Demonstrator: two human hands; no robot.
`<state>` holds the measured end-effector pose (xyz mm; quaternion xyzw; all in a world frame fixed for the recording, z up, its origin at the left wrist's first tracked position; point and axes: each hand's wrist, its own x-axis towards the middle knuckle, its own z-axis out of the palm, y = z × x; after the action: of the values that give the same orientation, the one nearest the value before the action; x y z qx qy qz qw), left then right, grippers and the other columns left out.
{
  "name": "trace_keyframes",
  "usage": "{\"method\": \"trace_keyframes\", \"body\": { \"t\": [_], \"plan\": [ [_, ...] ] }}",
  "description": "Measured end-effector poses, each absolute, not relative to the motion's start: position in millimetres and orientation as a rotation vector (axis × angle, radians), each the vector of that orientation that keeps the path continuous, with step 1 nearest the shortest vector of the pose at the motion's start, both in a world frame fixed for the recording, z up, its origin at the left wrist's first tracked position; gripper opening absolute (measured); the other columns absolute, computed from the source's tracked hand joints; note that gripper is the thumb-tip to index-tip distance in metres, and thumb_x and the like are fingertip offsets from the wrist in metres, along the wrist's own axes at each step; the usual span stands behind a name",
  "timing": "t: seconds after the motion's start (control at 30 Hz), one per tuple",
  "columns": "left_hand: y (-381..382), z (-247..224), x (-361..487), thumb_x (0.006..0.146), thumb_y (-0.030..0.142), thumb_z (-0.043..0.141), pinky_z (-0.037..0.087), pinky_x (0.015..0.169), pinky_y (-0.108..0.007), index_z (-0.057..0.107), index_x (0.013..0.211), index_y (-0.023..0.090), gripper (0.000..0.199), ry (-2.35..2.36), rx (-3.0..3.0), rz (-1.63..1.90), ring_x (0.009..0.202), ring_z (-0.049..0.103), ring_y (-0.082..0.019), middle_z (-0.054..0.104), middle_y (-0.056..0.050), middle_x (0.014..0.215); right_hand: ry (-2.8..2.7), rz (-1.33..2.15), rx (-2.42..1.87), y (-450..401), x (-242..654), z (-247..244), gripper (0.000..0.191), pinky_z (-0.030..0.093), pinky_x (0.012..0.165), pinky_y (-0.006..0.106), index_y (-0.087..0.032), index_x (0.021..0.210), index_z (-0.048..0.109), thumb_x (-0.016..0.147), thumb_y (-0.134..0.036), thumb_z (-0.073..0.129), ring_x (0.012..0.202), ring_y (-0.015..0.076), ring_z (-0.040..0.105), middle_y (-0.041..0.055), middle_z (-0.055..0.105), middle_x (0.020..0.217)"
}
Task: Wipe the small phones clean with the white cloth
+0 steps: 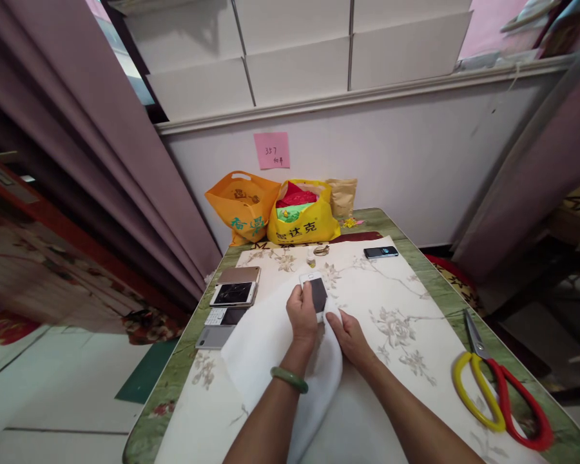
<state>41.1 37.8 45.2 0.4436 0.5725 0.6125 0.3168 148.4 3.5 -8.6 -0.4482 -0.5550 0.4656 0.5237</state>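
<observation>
My left hand (302, 312), with a green bangle (289, 379) on its wrist, is closed around a white smartphone (319, 293) with a dark screen. The phone is held above the table with its top end pointing away from me. A white cloth (265, 341) hangs under and around the phone and spreads toward me. At the phone's lower right, my right hand (350, 335) pinches the cloth's edge between thumb and fingers. Left of the cloth lie several phones: a gold one (239, 275), one with a cracked screen (232, 294), a keypad phone (217, 316) and a grey one (215, 337).
Large scissors (478, 354) with yellow and red handles lie at the right edge. A dark phone (381, 252) is at the far right. Orange (244, 200) and yellow (304, 225) bags stand at the back, near a small bottle (311, 260). Floral paper (401, 361) covers the table.
</observation>
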Motion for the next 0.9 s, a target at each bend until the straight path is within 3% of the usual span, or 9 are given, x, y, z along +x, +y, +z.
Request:
{"method": "trace_keyframes", "body": {
  "t": [0.13, 0.3, 0.53, 0.73, 0.9],
  "plan": [
    [32, 45, 40, 0.084, 0.043, 0.056, 0.032, 0.050, -0.020, 0.043, 0.072, 0.021, 0.028, 1.374, 1.152, 1.616, 0.052, 0.037, -0.009, 0.039, 0.007, 0.060, -1.148, 1.220, -1.083, 6, 150, -9, 0.037, 0.046, 0.061, 0.028, -0.017, 0.086, 0.063, 0.085, -0.053, 0.055, 0.066, 0.0179, 0.054, 0.0023, 0.065, 0.073],
    [19, 41, 16, 0.078, 0.039, 0.064, 0.033, 0.046, -0.019, 0.049, 0.080, 0.020, 0.024, 1.248, 1.182, 1.392, 0.045, 0.039, -0.008, 0.042, 0.009, 0.051, -0.868, 1.266, -1.098, 10, 149, -13, 0.039, 0.046, 0.056, 0.027, -0.017, 0.085, 0.061, 0.081, -0.056, 0.059, 0.061, 0.0168, 0.054, 0.0016, 0.064, 0.070],
    [5, 49, -27, 0.066, 0.036, 0.076, 0.037, 0.046, -0.020, 0.056, 0.086, 0.017, 0.034, 1.102, 1.259, 0.907, 0.049, 0.046, -0.008, 0.053, 0.005, 0.062, -0.910, 1.266, -1.095, 8, 148, -11, 0.045, 0.045, 0.051, 0.026, -0.017, 0.083, 0.062, 0.078, -0.061, 0.060, 0.056, 0.0155, 0.052, 0.0006, 0.063, 0.066],
    [16, 60, -50, 0.076, 0.055, 0.060, 0.035, 0.045, -0.021, 0.062, 0.069, 0.013, 0.042, 1.132, 1.361, 0.470, 0.049, 0.046, -0.010, 0.052, 0.001, 0.055, -1.123, 1.262, -1.077, 6, 151, -8, 0.048, 0.047, 0.058, 0.027, -0.015, 0.092, 0.066, 0.078, -0.060, 0.060, 0.066, 0.0175, 0.056, 0.0035, 0.067, 0.074],
    [21, 62, -35, 0.072, 0.050, 0.064, 0.032, 0.047, -0.021, 0.061, 0.072, 0.016, 0.034, 1.101, 1.483, 0.410, 0.053, 0.045, -0.011, 0.051, 0.003, 0.058, -1.168, 1.280, -1.060, 6, 151, -11, 0.041, 0.045, 0.057, 0.025, -0.015, 0.089, 0.065, 0.082, -0.055, 0.059, 0.061, 0.0147, 0.053, 0.0010, 0.065, 0.071]
  ]
}}
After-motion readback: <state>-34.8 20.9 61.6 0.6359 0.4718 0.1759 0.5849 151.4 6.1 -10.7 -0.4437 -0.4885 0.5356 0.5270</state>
